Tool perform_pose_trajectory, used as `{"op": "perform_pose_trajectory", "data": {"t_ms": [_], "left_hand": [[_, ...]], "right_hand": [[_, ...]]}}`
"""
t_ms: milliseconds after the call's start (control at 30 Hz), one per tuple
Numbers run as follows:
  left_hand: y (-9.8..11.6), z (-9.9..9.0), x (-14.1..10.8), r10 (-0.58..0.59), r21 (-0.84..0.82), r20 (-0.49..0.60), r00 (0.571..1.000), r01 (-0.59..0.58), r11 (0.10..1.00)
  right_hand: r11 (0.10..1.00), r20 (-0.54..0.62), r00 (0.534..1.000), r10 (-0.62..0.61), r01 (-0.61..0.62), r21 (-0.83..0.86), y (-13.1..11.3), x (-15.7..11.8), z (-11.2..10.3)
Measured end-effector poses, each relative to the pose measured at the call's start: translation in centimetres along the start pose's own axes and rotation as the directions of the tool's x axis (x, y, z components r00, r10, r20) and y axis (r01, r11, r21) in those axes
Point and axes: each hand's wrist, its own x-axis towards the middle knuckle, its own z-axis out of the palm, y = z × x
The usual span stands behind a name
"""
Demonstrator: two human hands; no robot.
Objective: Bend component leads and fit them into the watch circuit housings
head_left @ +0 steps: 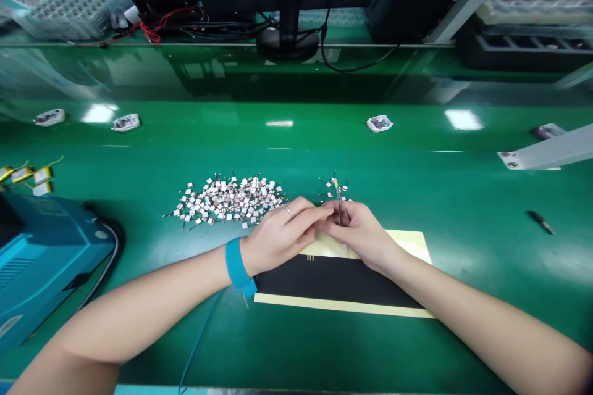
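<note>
Green anti-static bench mat (463, 210) across the whole view, glossy under overhead lights. Right hand (359, 236) curled closed, thumb and fingers pinching slim metal tweezers (341, 210), tips angled away from the body toward a small scatter of tiny square parts (333, 188) with thin dark leads. Left hand (281, 237) reaching in from the other side, fingers straight and pressed together, fingertips touching the right hand just beside the tweezers; anything between those fingertips hidden, so no telling whether they hold something. Silver ring (290, 211) on one left finger, blue wrist strap (237, 268) around the left wrist, thin blue cord (199, 336) running from it toward the near edge of the bench. Beneath the right hand and just beside the left, a cream-and-black card (338, 281) flat on the mat. Just left of the hands, a much larger heap of the same parts (227, 200), loosely spread. Farther off: teal bench machine (46, 247) at far left, small yellow wired packs (34, 174) just above it, foil packets (380, 123) along the far band of the bench, black-handled tool (540, 221) at right.
</note>
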Motion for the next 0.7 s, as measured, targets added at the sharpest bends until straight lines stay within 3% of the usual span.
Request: {"op": "perform_pose_trajectory", "data": {"t_ms": [333,700], "left_hand": [[0.0,-0.2,0.3,-0.077,-0.097,-0.093,0.993,0.068,0.993],[0.4,-0.4,0.1,-0.032,-0.166,-0.065,0.997,0.021,0.986]], "right_hand": [[0.996,0.044,0.999,0.022,-0.026,0.088,-0.6,-0.2,-0.7],[0.997,0.038,0.998,0.056,-0.055,-0.046,-1.4,-1.0,-0.2]]}}
